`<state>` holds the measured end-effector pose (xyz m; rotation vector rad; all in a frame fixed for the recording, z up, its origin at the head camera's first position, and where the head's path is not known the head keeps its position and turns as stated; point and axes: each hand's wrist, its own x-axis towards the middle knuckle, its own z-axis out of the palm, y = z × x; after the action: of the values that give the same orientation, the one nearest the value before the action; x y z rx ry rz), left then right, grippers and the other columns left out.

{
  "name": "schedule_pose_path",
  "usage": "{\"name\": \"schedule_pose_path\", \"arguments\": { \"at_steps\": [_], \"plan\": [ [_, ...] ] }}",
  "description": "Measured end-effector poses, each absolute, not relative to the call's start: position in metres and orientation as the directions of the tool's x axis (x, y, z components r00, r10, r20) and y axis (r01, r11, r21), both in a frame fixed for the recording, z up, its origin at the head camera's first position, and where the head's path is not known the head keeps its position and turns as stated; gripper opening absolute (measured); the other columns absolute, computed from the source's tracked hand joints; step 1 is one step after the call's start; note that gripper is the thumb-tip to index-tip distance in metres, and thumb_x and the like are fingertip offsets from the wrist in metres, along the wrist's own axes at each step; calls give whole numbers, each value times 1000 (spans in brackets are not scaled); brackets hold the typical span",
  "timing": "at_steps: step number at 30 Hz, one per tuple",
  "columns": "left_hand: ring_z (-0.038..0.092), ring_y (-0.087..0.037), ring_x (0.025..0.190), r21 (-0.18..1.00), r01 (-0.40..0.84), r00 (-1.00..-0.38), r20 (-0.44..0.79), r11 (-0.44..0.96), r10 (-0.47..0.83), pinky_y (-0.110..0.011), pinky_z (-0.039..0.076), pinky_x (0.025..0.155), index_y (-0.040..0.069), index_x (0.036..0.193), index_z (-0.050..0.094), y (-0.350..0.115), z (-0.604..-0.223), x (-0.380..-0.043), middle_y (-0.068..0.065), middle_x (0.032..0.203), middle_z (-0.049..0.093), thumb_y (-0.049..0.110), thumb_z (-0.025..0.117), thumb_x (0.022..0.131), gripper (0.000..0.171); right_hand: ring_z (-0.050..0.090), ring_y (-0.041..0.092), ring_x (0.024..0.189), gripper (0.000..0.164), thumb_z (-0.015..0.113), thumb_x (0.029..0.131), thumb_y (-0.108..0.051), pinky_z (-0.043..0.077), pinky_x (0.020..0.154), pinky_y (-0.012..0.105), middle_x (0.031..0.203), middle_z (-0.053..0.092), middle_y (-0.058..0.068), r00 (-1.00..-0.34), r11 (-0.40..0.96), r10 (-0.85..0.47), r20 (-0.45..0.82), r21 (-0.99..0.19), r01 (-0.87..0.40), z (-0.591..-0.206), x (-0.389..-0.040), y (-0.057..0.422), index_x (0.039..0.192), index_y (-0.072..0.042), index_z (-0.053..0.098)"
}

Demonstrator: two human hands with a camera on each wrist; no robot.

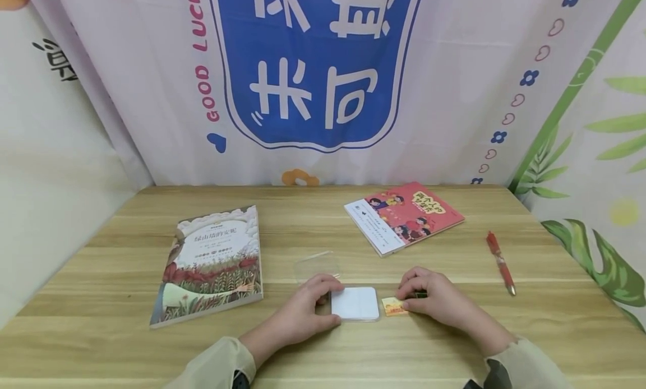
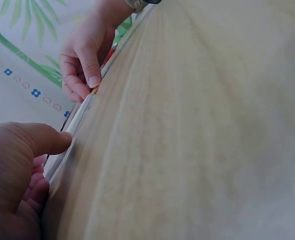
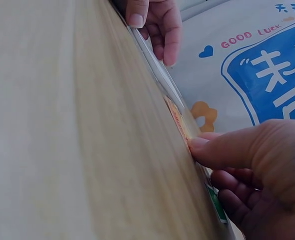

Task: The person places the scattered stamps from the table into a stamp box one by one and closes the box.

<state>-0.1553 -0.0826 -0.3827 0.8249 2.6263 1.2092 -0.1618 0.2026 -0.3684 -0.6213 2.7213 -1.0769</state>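
Centrally, near the front of the wooden table (image 1: 363, 358), a flat white block (image 1: 355, 304) with rounded corners is gripped at its left side by the left hand (image 1: 303, 311), the thumb being set at the near corner and a fingertip at the far one. A small yellow-and-orange card (image 1: 393, 306) is pinched at its right end by the thumb and fingers of the right hand (image 1: 438, 300). The card is laid flat, its free left end just beside the block's right edge, with a narrow gap left between them. Under the right hand a green piece (image 3: 216, 204) is partly exposed; it is mostly covered by the fingers, so its kind cannot be told. Just beyond the left hand, a clear plastic cover (image 1: 323, 261) is seen on the tabletop. To the left, a book with a plant-patterned cover (image 1: 217, 260) is placed at a slant. Farther back, a red book with a white band (image 1: 404, 216) is turned obliquely. To the right, a red pen (image 1: 501, 264) is positioned with its metal tip pointed toward the front. The table is backed by a printed curtain (image 1: 449, 103).
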Motion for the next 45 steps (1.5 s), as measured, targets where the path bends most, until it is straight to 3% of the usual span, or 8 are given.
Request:
{"name": "schedule_pose_path", "arguments": {
  "at_steps": [15,26,38,45],
  "plan": [
    [55,-15,94,768,396,-861,120,503,493,-24,48,83,8,117,60,-84,-385,-157,-3,124,53,14,77,73,47,50,17,92,9,71,78,-10,44,80,24,96,57,-1,-924,629,-382,3,-732,-262,-370,-164,200,82,-17,66],
    [54,-14,93,765,389,-868,117,513,482,-23,47,82,7,114,61,-85,-383,-156,-4,119,55,16,79,71,47,50,15,78,10,70,76,-6,44,66,22,82,58,0,-931,604,-364,-32,-769,-210,-367,-163,193,78,-10,61],
    [53,-13,92,760,383,-875,117,525,470,-24,47,82,6,113,61,-84,-385,-153,-3,116,55,16,79,70,47,50,14,71,6,67,77,-5,44,60,22,76,58,-1,-912,645,-404,-76,-731,-225,-361,-170,189,79,-9,63],
    [54,-12,92,753,382,-877,112,536,468,-23,47,83,6,114,61,-84,-386,-153,-3,117,55,17,79,70,48,51,14,72,3,66,82,-8,45,63,23,78,59,0,-855,604,-502,-132,-760,-238,-356,-179,193,82,-7,62]
  ]
}}
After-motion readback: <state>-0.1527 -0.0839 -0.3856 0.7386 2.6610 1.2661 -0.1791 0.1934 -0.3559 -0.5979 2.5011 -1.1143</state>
